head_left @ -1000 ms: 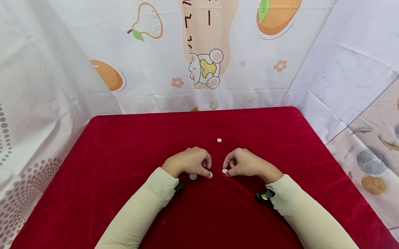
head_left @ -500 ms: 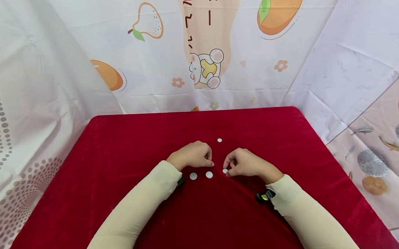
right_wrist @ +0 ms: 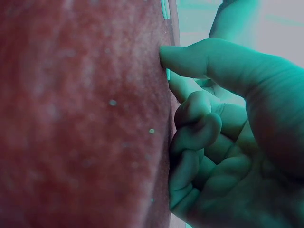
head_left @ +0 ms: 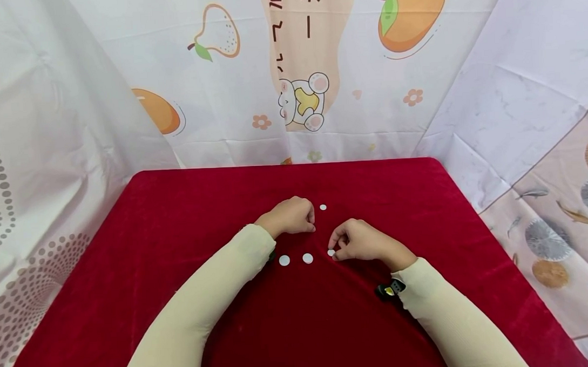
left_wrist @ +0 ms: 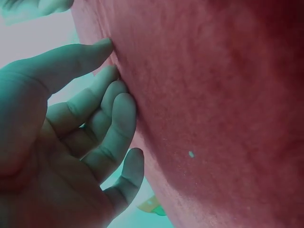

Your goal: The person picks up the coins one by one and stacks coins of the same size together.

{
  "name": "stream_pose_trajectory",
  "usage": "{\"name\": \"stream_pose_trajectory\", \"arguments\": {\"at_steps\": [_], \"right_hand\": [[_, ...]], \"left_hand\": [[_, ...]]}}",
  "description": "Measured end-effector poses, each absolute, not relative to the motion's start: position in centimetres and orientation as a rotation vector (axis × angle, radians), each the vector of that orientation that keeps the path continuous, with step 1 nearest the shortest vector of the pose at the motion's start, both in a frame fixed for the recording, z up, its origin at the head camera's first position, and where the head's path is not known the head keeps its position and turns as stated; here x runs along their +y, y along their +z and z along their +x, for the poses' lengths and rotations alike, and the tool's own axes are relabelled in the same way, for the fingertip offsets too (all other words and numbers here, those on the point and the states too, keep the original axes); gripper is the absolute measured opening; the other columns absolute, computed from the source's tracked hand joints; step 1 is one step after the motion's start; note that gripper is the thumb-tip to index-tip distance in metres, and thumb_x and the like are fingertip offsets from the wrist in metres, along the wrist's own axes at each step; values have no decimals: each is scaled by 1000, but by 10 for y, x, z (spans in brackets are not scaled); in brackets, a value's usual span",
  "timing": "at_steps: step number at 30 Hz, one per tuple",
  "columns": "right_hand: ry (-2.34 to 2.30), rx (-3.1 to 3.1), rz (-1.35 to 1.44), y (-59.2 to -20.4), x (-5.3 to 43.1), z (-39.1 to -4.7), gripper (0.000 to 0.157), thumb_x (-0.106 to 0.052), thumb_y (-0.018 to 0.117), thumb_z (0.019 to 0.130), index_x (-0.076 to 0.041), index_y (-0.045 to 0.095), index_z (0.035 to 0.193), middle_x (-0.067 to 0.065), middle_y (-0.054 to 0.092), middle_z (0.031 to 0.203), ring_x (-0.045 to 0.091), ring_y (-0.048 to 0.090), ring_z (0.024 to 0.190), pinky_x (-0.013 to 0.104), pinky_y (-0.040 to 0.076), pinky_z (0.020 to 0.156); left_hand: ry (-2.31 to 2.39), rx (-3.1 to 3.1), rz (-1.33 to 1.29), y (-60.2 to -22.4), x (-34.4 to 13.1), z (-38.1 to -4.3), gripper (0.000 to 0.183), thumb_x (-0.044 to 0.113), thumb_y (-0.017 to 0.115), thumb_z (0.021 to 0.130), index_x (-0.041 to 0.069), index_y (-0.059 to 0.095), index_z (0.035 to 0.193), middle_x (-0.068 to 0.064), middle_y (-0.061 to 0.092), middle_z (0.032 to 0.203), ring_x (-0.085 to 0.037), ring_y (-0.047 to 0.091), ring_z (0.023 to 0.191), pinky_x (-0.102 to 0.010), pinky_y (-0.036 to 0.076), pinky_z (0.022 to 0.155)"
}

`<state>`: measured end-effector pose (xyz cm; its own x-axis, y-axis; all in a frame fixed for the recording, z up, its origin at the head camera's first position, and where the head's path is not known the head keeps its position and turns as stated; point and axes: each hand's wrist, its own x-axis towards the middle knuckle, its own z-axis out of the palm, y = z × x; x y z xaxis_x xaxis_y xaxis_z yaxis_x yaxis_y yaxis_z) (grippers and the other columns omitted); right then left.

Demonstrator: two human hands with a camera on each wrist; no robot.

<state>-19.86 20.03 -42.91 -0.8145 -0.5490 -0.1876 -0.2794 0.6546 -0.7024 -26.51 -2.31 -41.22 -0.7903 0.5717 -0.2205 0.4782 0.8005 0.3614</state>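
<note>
Right hand [head_left: 361, 240] low on red cloth [head_left: 179, 252], fingers curled, thumb and forefinger tips pinched at a small white disc [head_left: 331, 252]; right wrist view shows thumb tip [right_wrist: 166, 56] pressed to the cloth, other fingers folded in against the palm. Disc itself barely visible under the fingertips, grip on it looks like a pinch but contact only partly seen.

Left hand [head_left: 291, 216] further back on the cloth, fingers loosely curled, knuckles up, nothing held. Left wrist view: fingertips [left_wrist: 107, 45] touching the cloth, fingers bent but relaxed, palm empty. Nearest thing a far white disc [head_left: 323, 207], just beside the fingertips on the right, apart from them, flat on the cloth.

Two more white discs flat on the cloth in front of the left forearm: left disc [head_left: 284, 260] and middle disc [head_left: 308, 257], side by side, close but not touching. Middle disc near the pinched disc, a small gap between; the three roughly in a row, left to right. Far disc well behind that row.

Cream sleeves on both forearms. Black wrist device with yellow spot [head_left: 390, 289] at the right cuff; a dark bit at the left cuff, mostly hidden.

Red cloth covering the table, rounded far corners. Behind and to both sides, white printed curtain [head_left: 300, 97] with oranges, a pear, a cartoon animal and dotted patterns.
</note>
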Motion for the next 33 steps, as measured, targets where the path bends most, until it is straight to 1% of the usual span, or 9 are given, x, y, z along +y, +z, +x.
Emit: {"name": "stream_pose_trajectory", "arguments": {"at_steps": [12,16,24,33], "right_hand": [[-960,2494,-655,-430,200,-199,11,-14,84,81,-21,77,85,-4,56,57,8,47,52,25,42,54],[-957,2492,-659,-430,200,-199,11,-14,84,81,-21,77,86,-4,55,57,8,47,52,25,42,54],[-930,2518,-672,-431,200,-200,11,-15,84,81,-23,77,85,-6,54,57,6,46,53,24,42,55],[-933,2513,-680,-430,198,-200,11,-16,85,81,-22,77,85,-5,54,57,6,45,52,24,42,55]], "left_hand": [[448,2747,665,-413,-11,-287,20,33,83,88,18,69,92,5,67,92,-14,63,82,-32,54,72],[450,2770,616,-415,-7,-293,23,36,83,88,19,67,91,5,66,90,-15,63,82,-32,54,72],[421,2812,622,-419,4,-302,24,39,81,88,20,65,87,6,65,87,-13,62,79,-32,52,68],[439,2830,659,-421,7,-303,24,37,79,91,20,68,78,6,67,74,-13,62,72,-32,53,65]]}}
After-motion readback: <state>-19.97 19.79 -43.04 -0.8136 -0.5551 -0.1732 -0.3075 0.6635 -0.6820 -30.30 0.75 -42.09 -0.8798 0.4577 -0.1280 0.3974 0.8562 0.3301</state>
